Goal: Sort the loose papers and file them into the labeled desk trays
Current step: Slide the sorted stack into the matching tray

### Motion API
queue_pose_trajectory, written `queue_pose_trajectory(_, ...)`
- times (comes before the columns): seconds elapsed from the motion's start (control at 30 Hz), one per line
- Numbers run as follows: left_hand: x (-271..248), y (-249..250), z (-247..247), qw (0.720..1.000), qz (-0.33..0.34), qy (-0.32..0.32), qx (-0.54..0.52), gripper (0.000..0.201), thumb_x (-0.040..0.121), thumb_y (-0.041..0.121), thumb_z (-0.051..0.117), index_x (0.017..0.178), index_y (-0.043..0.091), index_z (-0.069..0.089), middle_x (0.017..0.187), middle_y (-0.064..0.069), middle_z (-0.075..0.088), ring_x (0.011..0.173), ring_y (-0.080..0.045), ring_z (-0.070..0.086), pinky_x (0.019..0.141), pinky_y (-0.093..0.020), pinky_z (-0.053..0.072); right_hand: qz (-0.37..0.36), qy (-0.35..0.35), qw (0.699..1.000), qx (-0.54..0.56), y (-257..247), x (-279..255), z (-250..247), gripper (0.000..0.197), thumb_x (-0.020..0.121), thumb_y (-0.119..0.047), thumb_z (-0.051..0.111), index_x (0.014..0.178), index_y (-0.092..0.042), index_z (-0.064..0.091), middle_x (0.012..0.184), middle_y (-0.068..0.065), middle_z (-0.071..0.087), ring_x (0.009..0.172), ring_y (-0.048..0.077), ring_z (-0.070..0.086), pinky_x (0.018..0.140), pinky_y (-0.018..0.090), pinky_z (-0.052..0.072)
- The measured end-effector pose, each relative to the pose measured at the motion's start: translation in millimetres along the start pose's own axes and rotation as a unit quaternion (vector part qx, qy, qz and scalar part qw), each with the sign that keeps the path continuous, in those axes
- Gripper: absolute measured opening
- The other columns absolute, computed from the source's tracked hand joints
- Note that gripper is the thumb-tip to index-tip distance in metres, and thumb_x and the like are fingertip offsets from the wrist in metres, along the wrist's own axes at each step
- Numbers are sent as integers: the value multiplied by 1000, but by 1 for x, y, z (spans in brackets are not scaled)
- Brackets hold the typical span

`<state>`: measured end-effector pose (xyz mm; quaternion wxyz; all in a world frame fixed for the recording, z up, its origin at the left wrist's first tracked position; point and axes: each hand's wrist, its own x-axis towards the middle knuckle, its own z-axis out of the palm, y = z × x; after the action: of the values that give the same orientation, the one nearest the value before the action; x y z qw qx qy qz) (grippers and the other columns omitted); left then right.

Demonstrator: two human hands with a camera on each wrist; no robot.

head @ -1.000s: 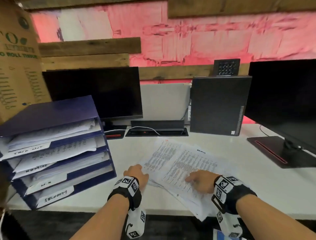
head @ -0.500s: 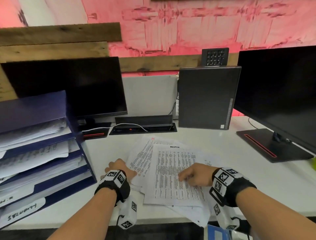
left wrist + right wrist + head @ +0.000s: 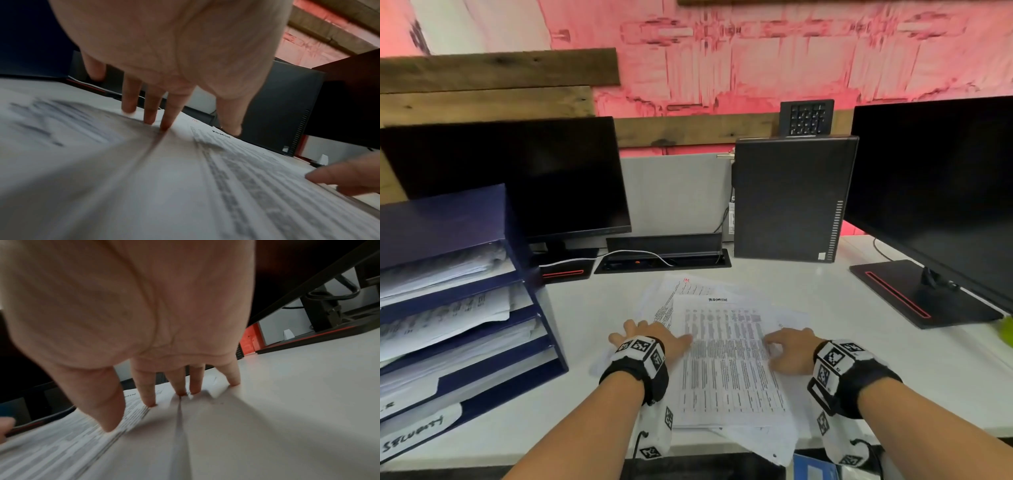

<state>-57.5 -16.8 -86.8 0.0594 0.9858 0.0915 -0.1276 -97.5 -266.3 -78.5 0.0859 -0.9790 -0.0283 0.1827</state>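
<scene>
Both hands, left (image 3: 650,337) and right (image 3: 789,349), spread flat, gripping nothing, on loose white printed papers (image 3: 726,363) at centre frame; best lifting only the handwritten-headed top sheet.

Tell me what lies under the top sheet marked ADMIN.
Under the top sheet more printed papers fan out at its far, left and near edges, on the desk. How many, and most of their text, is covered. Left hand and right hand press the pile.

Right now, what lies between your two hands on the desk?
In the head view, the top printed sheet of the loose paper pile, headed "ADMIN", lies between the left hand and the right hand; both hands rest on the pile.
</scene>
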Motion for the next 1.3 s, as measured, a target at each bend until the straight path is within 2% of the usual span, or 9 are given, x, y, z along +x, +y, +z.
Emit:
queue_pose_trajectory(0.1, 1, 8, 3, 998, 28, -34, -53, 78, 67, 72, 59, 122, 17, 52, 121, -4, 58, 112, -25, 52, 96, -40, 45, -18, -27, 999, 42, 2, 3, -2, 59, 92, -37, 49, 147, -32, 29, 156, -3, 23, 143, 22, 22, 116, 31, 18)
queue_pose_trajectory(0.23, 3, 4, -5, 990, 29, -15, -140, 55, 81, 22, 70, 127, 8, 44, 119, -8, 56, 104, -25, 58, 85, -29, 49, -20, -24, 996, 85, 1, 4, -4, 65, 92, -35, 52, 149, -23, 25, 155, -1, 24, 141, 19, 26, 115, 29, 21)
queue_pose_trajectory(0.27, 2, 1, -8, 989, 38, -11, -144, 44, 82, 18, 69, 120, 8, 50, 115, -8, 57, 101, -23, 59, 80, -26, 48, -15, -18, 994, 104, 2, 6, -4, 65, 91, -33, 54, 149, -20, 26, 154, 0, 27, 139, 19, 29, 114, 28, 23)
queue_pose_trajectory(0.33, 4, -7, -8, 985, 52, 16, -166, 19, 78, 11, 70, 76, 14, 51, 77, -3, 51, 66, -15, 51, 55, -19, 38, -1, -4, 991, 137, 2, 8, -4, 64, 89, -32, 57, 145, -17, 31, 149, 2, 35, 134, 20, 37, 110, 27, 29)
queue_pose_trajectory(0.4, 5, -11, -6, 976, 64, 31, -205, 42, 74, 6, 71, 59, 17, 33, 61, 2, 34, 52, -10, 33, 44, -18, 25, 5, -3, 989, 149, -2, 9, -4, 65, 89, -33, 58, 145, -17, 29, 149, 3, 35, 133, 21, 38, 109, 28, 31)
queue_pose_trajectory(0.53, 6, -10, -5, 961, 75, -31, -265, 17, 77, 12, 75, 79, 13, 58, 81, -2, 58, 73, -15, 55, 64, -20, 45, 2, -32, 989, 144, -8, 9, -4, 76, 92, -38, 55, 151, -16, 13, 156, 2, 20, 141, 20, 26, 113, 28, 23)
queue_pose_trajectory(0.73, 1, 4, -1, 960, 46, -32, -274, 67, 77, 19, 76, 135, 3, 45, 131, -11, 53, 118, -26, 54, 96, -29, 46, -24, -10, 980, 195, -1, 4, -8, 61, 89, -26, 60, 142, -14, 33, 144, 0, 40, 132, 18, 39, 109, 27, 30)
queue_pose_trajectory(0.93, -7, 16, -4, 963, 33, -53, -262, 52, 71, 20, 79, 116, 9, 55, 111, -5, 63, 95, -21, 62, 82, -28, 53, -38, 3, 955, 293, 7, 5, -2, 61, 86, -9, 63, 140, -8, 36, 142, 4, 44, 130, 18, 42, 111, 28, 30)
queue_pose_trajectory(1.3, -6, 11, -12, 949, 19, -67, -307, 82, 67, 20, 79, 139, 5, 44, 131, -9, 56, 114, -24, 58, 98, -33, 49, -28, 0, 968, 248, 13, 21, 9, 81, 80, -27, 67, 148, -19, 24, 149, -3, 36, 133, 17, 38, 114, 35, 29)
